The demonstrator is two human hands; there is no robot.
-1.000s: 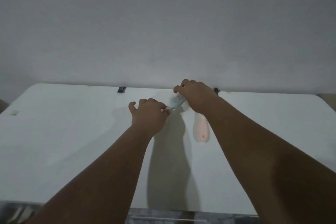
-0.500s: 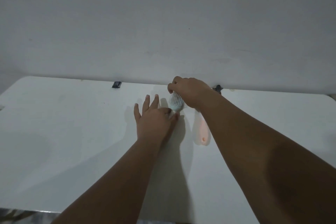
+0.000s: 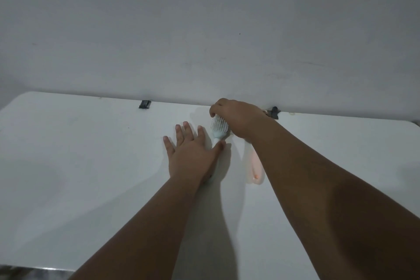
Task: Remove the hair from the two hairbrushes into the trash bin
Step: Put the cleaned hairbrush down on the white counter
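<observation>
White table (image 3: 68, 177) against a plain wall (image 3: 204, 29), dim light. Small black clip (image 3: 144, 104) at the table's far edge, left of the hands. Left hand (image 3: 191, 154) lies flat, palm down, fingers spread wide — pinning the handle of the pale blue brush (image 3: 218, 129) against the table, thumb touching the handle just below the head. Handle runs under the palm; its end shows near the wrist. Brush head sticks out past the left thumb, bristles up. Right hand (image 3: 236, 118) curled over the head from the far side, fingertips closed into the bristles — whether hair is pinched, cannot tell. Pink brush (image 3: 254, 166) lies on the table just right of the blue one, partly under the right forearm. Second black clip (image 3: 273, 112) behind the right wrist.
</observation>
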